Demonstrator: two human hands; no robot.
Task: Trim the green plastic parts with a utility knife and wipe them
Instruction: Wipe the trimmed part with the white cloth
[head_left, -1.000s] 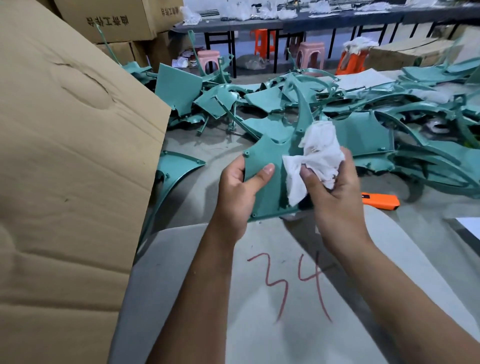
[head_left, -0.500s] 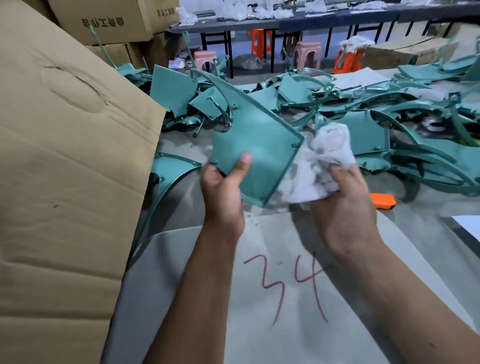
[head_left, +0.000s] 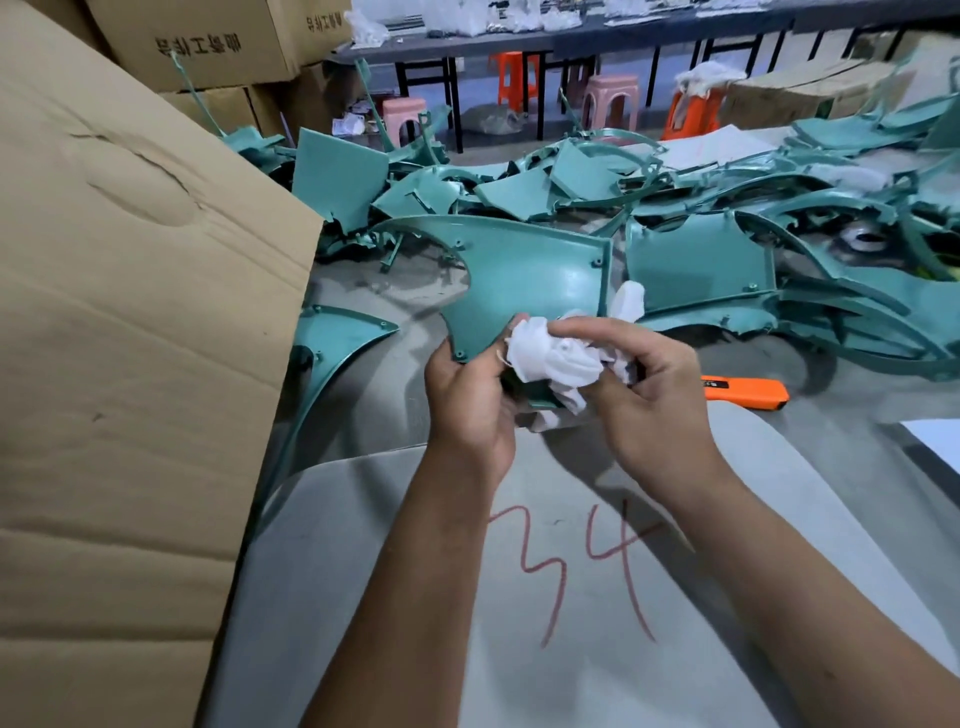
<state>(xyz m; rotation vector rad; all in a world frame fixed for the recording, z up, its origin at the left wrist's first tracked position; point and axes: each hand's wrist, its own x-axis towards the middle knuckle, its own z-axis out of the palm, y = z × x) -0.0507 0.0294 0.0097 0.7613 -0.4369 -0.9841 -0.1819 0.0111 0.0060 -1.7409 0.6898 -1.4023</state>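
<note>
My left hand (head_left: 470, 395) grips the lower corner of a green plastic part (head_left: 524, 275), a flat panel with a curved cut-out and small screw posts, held above the table. My right hand (head_left: 644, 395) holds a crumpled white cloth (head_left: 558, 358) against the near edge of that panel, fingers curled round the cloth. An orange utility knife (head_left: 745, 392) lies on the table just right of my right hand, untouched. Several more green parts (head_left: 701, 260) are heaped across the table behind.
A large cardboard box flap (head_left: 130, 312) rises at the left. A grey board (head_left: 571, 597) marked "34" in red lies under my forearms. Another green part (head_left: 332, 343) lies by the box. Stools (head_left: 610, 101), a dark table and cartons stand at the back.
My left hand has turned the green panel so its broad face lies flatter and points left. My right hand brought the cloth down to the panel's near edge, close to my left hand.
</note>
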